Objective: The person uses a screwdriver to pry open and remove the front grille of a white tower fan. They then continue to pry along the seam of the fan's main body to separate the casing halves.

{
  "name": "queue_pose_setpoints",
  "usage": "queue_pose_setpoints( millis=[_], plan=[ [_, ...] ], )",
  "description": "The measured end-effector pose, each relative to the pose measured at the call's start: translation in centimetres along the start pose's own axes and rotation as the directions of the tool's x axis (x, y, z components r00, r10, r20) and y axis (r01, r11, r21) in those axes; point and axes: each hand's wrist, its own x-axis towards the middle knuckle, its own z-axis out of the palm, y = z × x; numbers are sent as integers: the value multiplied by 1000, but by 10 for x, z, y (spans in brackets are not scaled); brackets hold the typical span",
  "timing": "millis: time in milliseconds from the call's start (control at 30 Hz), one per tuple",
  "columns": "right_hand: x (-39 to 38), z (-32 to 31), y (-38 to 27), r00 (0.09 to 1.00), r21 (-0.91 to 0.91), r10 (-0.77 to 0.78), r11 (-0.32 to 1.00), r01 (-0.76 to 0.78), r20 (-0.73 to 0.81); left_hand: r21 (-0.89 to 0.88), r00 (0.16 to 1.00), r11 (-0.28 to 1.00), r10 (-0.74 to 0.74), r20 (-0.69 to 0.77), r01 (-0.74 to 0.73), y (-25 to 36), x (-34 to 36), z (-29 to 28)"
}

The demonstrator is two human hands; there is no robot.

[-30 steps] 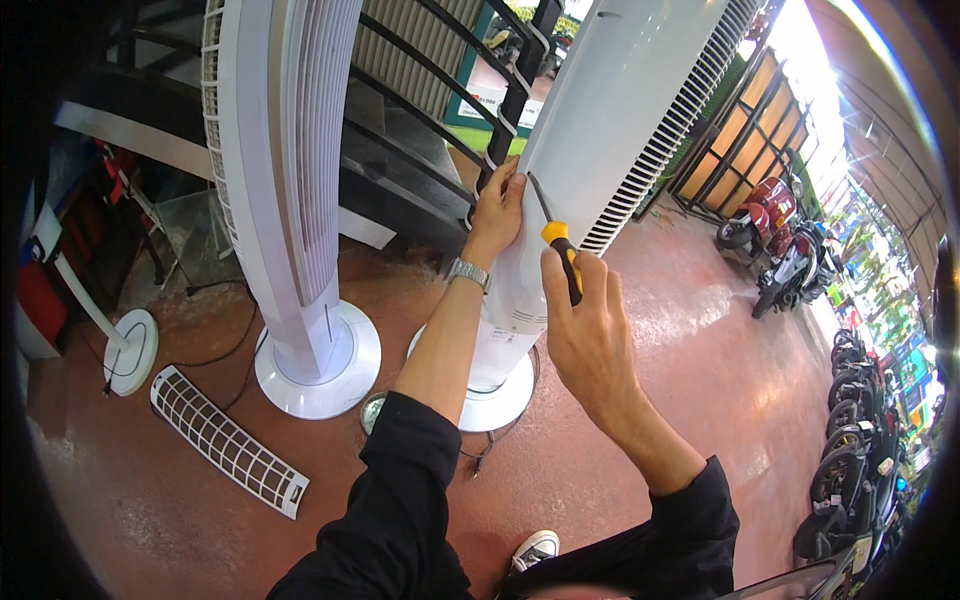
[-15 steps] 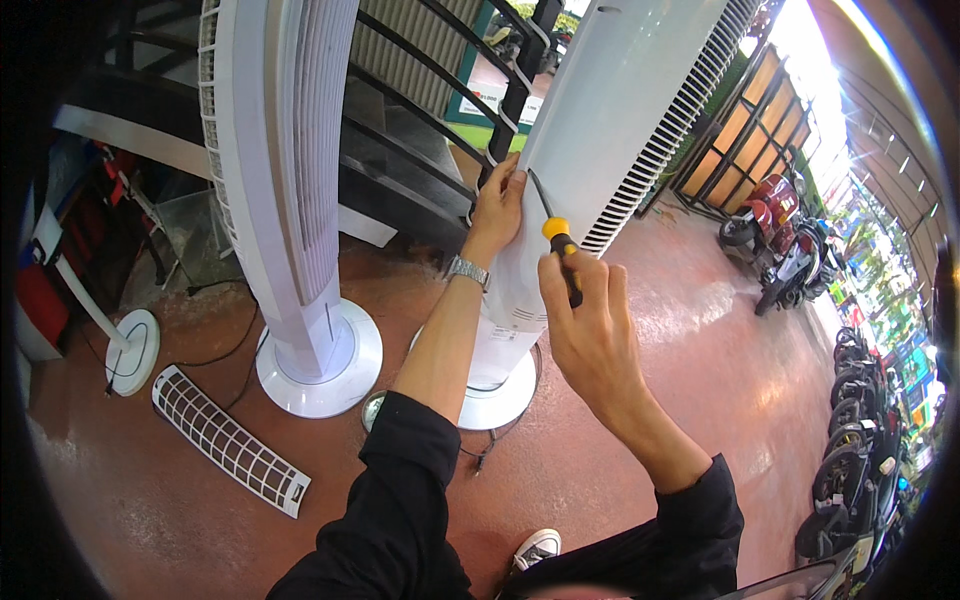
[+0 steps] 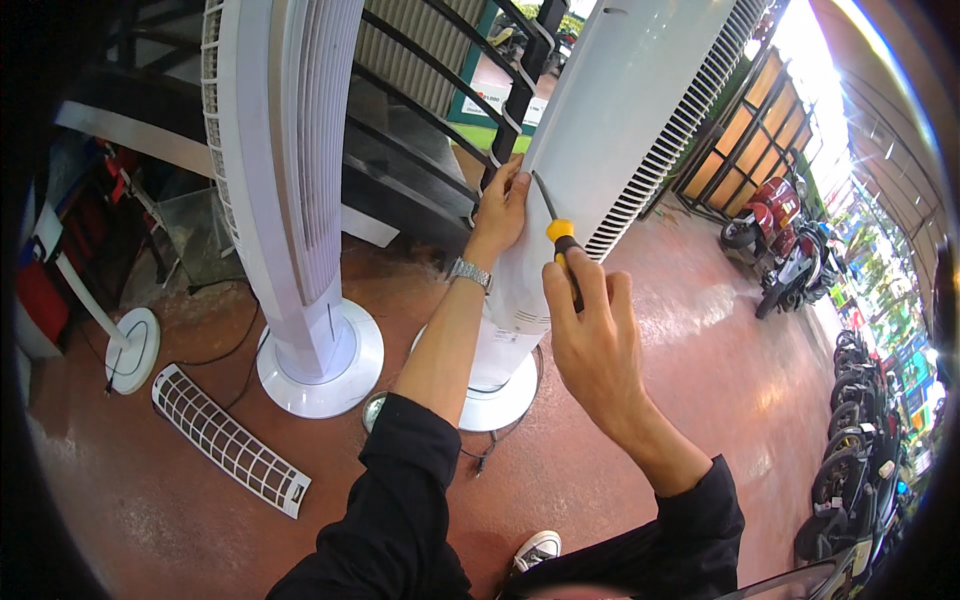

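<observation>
A tall white tower fan (image 3: 600, 130) with a slatted grille along its right side stands in front of me on a round base. My left hand (image 3: 500, 212), with a metal watch on its wrist, grips the fan's left edge. Its thumb lies on the casing, and the fingers behind are partly hidden. In my right hand (image 3: 598, 340) is a screwdriver (image 3: 564, 236) with a yellow and black handle. The shaft slants up and left, its tip at the fan's edge beside my left thumb. Whether the tip sits in a screw or a seam cannot be made out.
A second white tower fan (image 3: 300, 180) stands to the left. On the reddish floor lies a white grid panel (image 3: 230, 440), with a small round stand (image 3: 132, 350) farther left. Black railings (image 3: 420, 110) rise behind. Motorcycles (image 3: 845, 470) are parked at the right. A power cord trails near the base.
The fan top, both hands and the screwdriver appear very slightly farther right. My grip on the fan and on the screwdriver stays the same.
</observation>
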Motion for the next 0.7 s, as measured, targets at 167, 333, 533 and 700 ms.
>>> queue_pose_setpoints(
  millis=[167, 333, 533, 700],
  plan=[
    [4, 9, 6, 992, -18, -37, 999, 35, -118, 21, 1000, 1000, -1, 20, 1, -4, 3, -2],
    [5, 1, -7, 942, 208, 286, 925, -319, 173, -6, 1000, 1000, -9, 15, 9, -3, 2, -1],
    [5, 1, 5, 994, 150, -28, 988, 44, -106, -47, 1000, 999, 19, 25, -18, -4, 3, -3],
    [5, 7, -4, 988, 156, 114, 983, -97, -101, -1, 1000, 1000, 15, 25, -14, -3, 0, -1]
  ],
)
